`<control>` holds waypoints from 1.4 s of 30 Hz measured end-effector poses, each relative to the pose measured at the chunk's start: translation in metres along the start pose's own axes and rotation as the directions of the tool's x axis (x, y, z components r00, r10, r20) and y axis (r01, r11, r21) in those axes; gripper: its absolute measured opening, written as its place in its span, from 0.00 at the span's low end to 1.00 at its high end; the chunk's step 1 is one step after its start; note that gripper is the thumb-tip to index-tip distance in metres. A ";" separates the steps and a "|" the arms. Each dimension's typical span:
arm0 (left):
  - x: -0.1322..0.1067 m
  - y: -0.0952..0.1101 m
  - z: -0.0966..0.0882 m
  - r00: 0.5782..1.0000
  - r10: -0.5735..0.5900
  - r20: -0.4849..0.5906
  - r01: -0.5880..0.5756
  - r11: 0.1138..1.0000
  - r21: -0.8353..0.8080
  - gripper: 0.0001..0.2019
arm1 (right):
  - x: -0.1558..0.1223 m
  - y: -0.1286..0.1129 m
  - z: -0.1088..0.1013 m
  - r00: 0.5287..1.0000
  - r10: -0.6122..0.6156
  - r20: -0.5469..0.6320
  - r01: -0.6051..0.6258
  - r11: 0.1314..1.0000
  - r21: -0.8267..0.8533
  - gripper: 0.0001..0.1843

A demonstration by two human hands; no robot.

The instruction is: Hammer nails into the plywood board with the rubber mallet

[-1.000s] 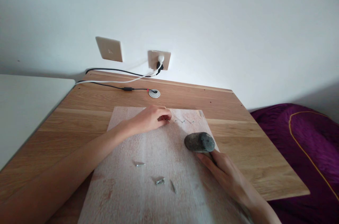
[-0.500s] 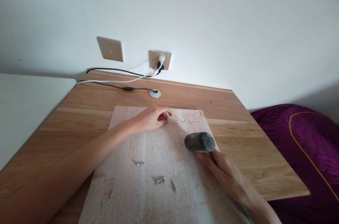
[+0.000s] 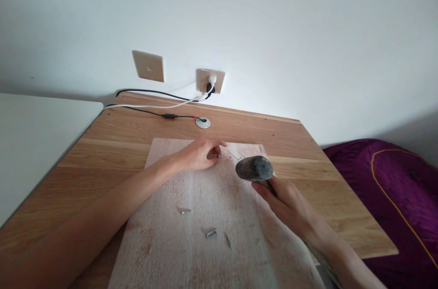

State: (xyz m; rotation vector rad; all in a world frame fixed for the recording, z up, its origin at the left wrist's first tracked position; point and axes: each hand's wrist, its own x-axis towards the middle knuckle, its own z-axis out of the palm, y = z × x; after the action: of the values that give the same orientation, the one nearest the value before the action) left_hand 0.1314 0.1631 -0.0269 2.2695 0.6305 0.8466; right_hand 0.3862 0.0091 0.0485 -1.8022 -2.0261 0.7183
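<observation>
My left hand [image 3: 198, 156] rests on a pale wooden board [image 3: 205, 198] near its far edge, fingertips pinched on a small nail [image 3: 219, 155] that stands upright. My right hand [image 3: 285, 200] is closed on a dark grey stone [image 3: 255, 168], raised just above the board and a little right of the nail. Behind the stone, a short row of nails stuck in the board is mostly hidden. Three loose nails [image 3: 209, 233] lie on the board nearer to me.
The board lies on a wooden desk [image 3: 112, 143]. Black and white cables [image 3: 160, 109] run from a wall socket [image 3: 209, 80] to a grommet [image 3: 203, 121]. A white table [image 3: 34, 129] stands at left, a purple cushion [image 3: 393, 188] at right.
My right hand lifted the stone off the board and moved it up and left, toward the nail. My left hand kept its pinch at the same place.
</observation>
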 end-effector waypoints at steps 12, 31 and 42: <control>0.002 0.004 0.001 0.999 -0.052 -0.016 0.051 0.997 -0.055 0.28 | 0.050 -0.032 0.001 0.994 -0.104 0.035 0.105 0.993 -0.047 0.17; 0.001 0.007 -0.002 0.999 -0.043 0.008 0.044 0.998 -0.043 0.27 | 0.051 -0.036 -0.002 0.996 -0.081 0.048 0.084 0.993 -0.078 0.18; 0.001 0.010 -0.002 0.997 -0.073 -0.012 0.072 0.995 -0.070 0.26 | 0.049 -0.038 0.000 0.995 -0.079 0.059 0.082 0.995 -0.060 0.18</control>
State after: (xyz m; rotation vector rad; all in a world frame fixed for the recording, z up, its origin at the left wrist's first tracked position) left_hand 0.1328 0.1577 -0.0181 2.1663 0.6756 0.8370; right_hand 0.3482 0.0545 0.0665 -1.7409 -2.1669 0.6975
